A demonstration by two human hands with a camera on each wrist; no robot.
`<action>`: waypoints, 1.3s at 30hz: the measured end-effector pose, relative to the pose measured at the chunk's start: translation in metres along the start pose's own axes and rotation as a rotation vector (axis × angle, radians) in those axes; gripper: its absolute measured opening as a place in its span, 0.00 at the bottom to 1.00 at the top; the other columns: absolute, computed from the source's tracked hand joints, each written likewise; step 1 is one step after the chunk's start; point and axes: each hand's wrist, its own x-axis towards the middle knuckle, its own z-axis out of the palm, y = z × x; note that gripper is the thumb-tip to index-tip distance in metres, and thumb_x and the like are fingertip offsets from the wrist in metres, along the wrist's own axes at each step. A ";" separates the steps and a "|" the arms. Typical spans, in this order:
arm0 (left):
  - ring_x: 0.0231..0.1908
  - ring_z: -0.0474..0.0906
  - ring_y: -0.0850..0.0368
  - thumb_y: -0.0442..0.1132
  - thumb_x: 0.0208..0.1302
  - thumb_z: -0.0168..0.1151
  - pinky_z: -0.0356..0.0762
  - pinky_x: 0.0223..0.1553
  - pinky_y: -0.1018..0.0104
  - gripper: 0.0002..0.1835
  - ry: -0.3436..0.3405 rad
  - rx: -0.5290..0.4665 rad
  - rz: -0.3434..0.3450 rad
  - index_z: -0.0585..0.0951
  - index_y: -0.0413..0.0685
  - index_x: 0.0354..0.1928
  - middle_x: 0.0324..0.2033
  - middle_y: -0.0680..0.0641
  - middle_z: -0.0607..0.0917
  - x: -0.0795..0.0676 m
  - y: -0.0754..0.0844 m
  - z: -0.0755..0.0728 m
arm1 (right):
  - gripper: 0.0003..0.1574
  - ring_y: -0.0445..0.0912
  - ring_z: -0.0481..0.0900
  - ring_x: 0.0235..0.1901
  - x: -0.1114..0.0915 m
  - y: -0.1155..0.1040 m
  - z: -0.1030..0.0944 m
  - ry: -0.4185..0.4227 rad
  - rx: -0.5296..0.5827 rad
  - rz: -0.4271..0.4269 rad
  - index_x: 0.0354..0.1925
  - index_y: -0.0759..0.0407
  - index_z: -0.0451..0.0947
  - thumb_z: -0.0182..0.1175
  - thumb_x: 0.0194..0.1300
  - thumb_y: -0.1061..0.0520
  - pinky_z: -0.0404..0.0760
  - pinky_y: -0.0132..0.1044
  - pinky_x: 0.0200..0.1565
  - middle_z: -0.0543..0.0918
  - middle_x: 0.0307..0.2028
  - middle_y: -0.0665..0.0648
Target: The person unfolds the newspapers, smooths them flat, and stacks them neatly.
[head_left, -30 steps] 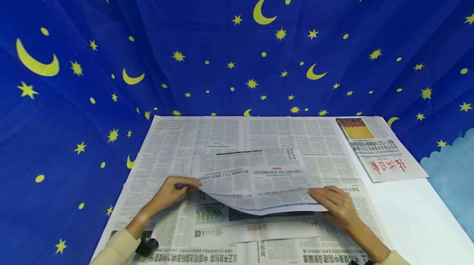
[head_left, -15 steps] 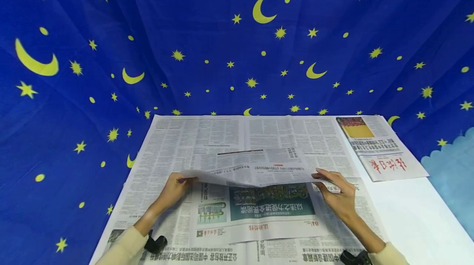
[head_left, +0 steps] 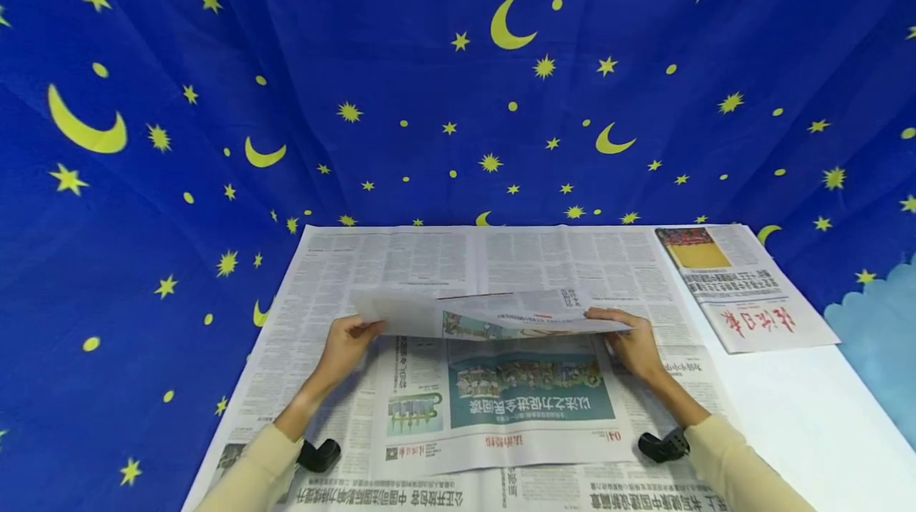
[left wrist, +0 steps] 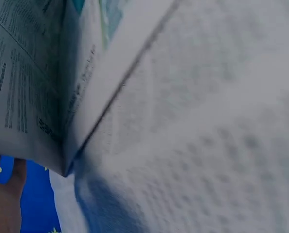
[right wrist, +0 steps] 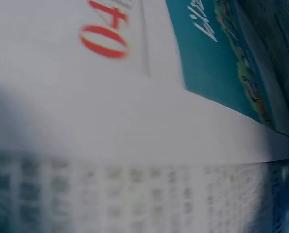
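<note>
A smaller newspaper [head_left: 501, 452] lies in the middle, and its upper page [head_left: 404, 315] is lifted and bent back along its width. My left hand [head_left: 349, 347] pinches the left end of that raised page; its fingers [left wrist: 19, 174] show at the page's edge in the left wrist view. At the opposite end my right hand [head_left: 631, 343] grips the page, fingers over the top and thumb below. Underneath, a page with a teal picture [head_left: 533, 385] and a red heading is exposed. The right wrist view shows its teal block [right wrist: 207, 63] close up, without my fingers.
Large spread newspaper sheets [head_left: 325, 273] cover most of the white table [head_left: 794, 409]. A folded newspaper [head_left: 758, 301] with a red title lies at the back right. Behind hangs a blue cloth [head_left: 429, 75] with yellow stars and moons. Black wrist devices [head_left: 318, 456] sit below both hands.
Both hands have raised the near edge of the upper page and carried it away from the body. The teal picture beneath has come into view, and the page's underside now shows.
</note>
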 end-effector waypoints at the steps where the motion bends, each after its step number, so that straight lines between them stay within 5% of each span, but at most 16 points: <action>1: 0.23 0.74 0.74 0.18 0.56 0.62 0.74 0.26 0.75 0.03 0.020 -0.006 0.012 0.80 0.25 0.26 0.22 0.52 0.85 0.002 0.000 0.002 | 0.17 0.56 0.84 0.46 -0.001 0.005 0.000 0.003 0.006 0.018 0.41 0.73 0.83 0.55 0.57 0.82 0.70 0.17 0.49 0.83 0.43 0.74; 4: 0.27 0.79 0.74 0.17 0.56 0.62 0.77 0.29 0.75 0.05 0.075 -0.053 0.039 0.78 0.26 0.25 0.25 0.53 0.86 0.007 0.000 0.007 | 0.11 0.38 0.82 0.46 -0.001 0.016 -0.001 0.024 -0.029 0.076 0.41 0.69 0.85 0.59 0.62 0.74 0.69 0.16 0.49 0.86 0.42 0.68; 7: 0.29 0.81 0.74 0.15 0.55 0.61 0.77 0.32 0.78 0.03 0.101 -0.095 0.077 0.77 0.23 0.28 0.27 0.60 0.85 0.014 0.002 0.007 | 0.07 0.30 0.80 0.43 0.000 0.020 -0.002 0.060 -0.052 0.143 0.40 0.65 0.86 0.64 0.63 0.66 0.71 0.17 0.47 0.88 0.38 0.63; 11: 0.30 0.82 0.73 0.16 0.55 0.61 0.77 0.34 0.80 0.02 0.103 -0.087 0.104 0.80 0.23 0.31 0.27 0.49 0.87 0.021 -0.004 0.003 | 0.06 0.26 0.78 0.38 0.004 -0.010 -0.006 0.098 -0.066 0.186 0.38 0.69 0.85 0.65 0.61 0.67 0.73 0.18 0.41 0.88 0.34 0.65; 15: 0.29 0.82 0.72 0.18 0.57 0.62 0.76 0.33 0.79 0.02 0.138 -0.077 0.057 0.82 0.25 0.31 0.26 0.42 0.87 0.028 -0.010 -0.001 | 0.07 0.27 0.78 0.38 0.008 -0.034 -0.010 0.094 -0.026 0.193 0.39 0.75 0.82 0.63 0.62 0.70 0.75 0.20 0.40 0.86 0.37 0.70; 19: 0.16 0.65 0.74 0.23 0.59 0.65 0.62 0.20 0.77 0.17 0.145 -0.039 0.033 0.70 0.26 0.16 0.13 0.53 0.73 0.039 -0.002 -0.005 | 0.06 0.33 0.81 0.33 0.012 -0.037 -0.013 0.087 0.017 0.205 0.38 0.76 0.82 0.62 0.63 0.71 0.76 0.22 0.35 0.85 0.33 0.72; 23: 0.14 0.47 0.68 0.28 0.61 0.66 0.49 0.17 0.69 0.27 0.104 0.046 0.068 0.58 0.34 0.14 0.12 0.56 0.55 0.054 0.003 -0.009 | 0.06 0.34 0.79 0.24 0.022 -0.036 -0.017 0.084 0.043 0.226 0.37 0.78 0.81 0.60 0.63 0.72 0.75 0.24 0.27 0.84 0.29 0.72; 30: 0.14 0.54 0.69 0.32 0.62 0.66 0.52 0.18 0.73 0.15 0.086 0.066 0.025 0.74 0.37 0.20 0.13 0.60 0.70 0.089 -0.006 -0.012 | 0.14 0.34 0.75 0.20 0.047 -0.007 -0.010 0.064 0.120 0.345 0.35 0.80 0.79 0.63 0.65 0.65 0.73 0.26 0.21 0.84 0.24 0.67; 31: 0.15 0.54 0.70 0.33 0.63 0.66 0.52 0.19 0.74 0.17 0.089 0.078 0.009 0.73 0.36 0.19 0.12 0.57 0.66 0.094 -0.010 -0.012 | 0.15 0.34 0.75 0.20 0.050 -0.001 -0.007 0.057 0.119 0.366 0.35 0.79 0.79 0.63 0.66 0.63 0.72 0.26 0.22 0.84 0.25 0.67; 35: 0.15 0.66 0.73 0.35 0.64 0.66 0.62 0.20 0.77 0.12 0.092 0.097 -0.080 0.82 0.28 0.32 0.17 0.38 0.81 0.110 -0.023 -0.009 | 0.19 0.35 0.76 0.20 0.059 0.015 0.003 0.042 0.063 0.451 0.38 0.75 0.81 0.64 0.66 0.56 0.72 0.26 0.22 0.85 0.27 0.63; 39: 0.22 0.79 0.68 0.35 0.65 0.65 0.72 0.21 0.73 0.15 0.066 0.105 -0.161 0.83 0.28 0.47 0.36 0.28 0.86 0.120 -0.038 -0.004 | 0.20 0.34 0.76 0.21 0.067 0.022 0.009 0.020 -0.013 0.513 0.42 0.74 0.82 0.63 0.67 0.54 0.73 0.26 0.24 0.86 0.28 0.62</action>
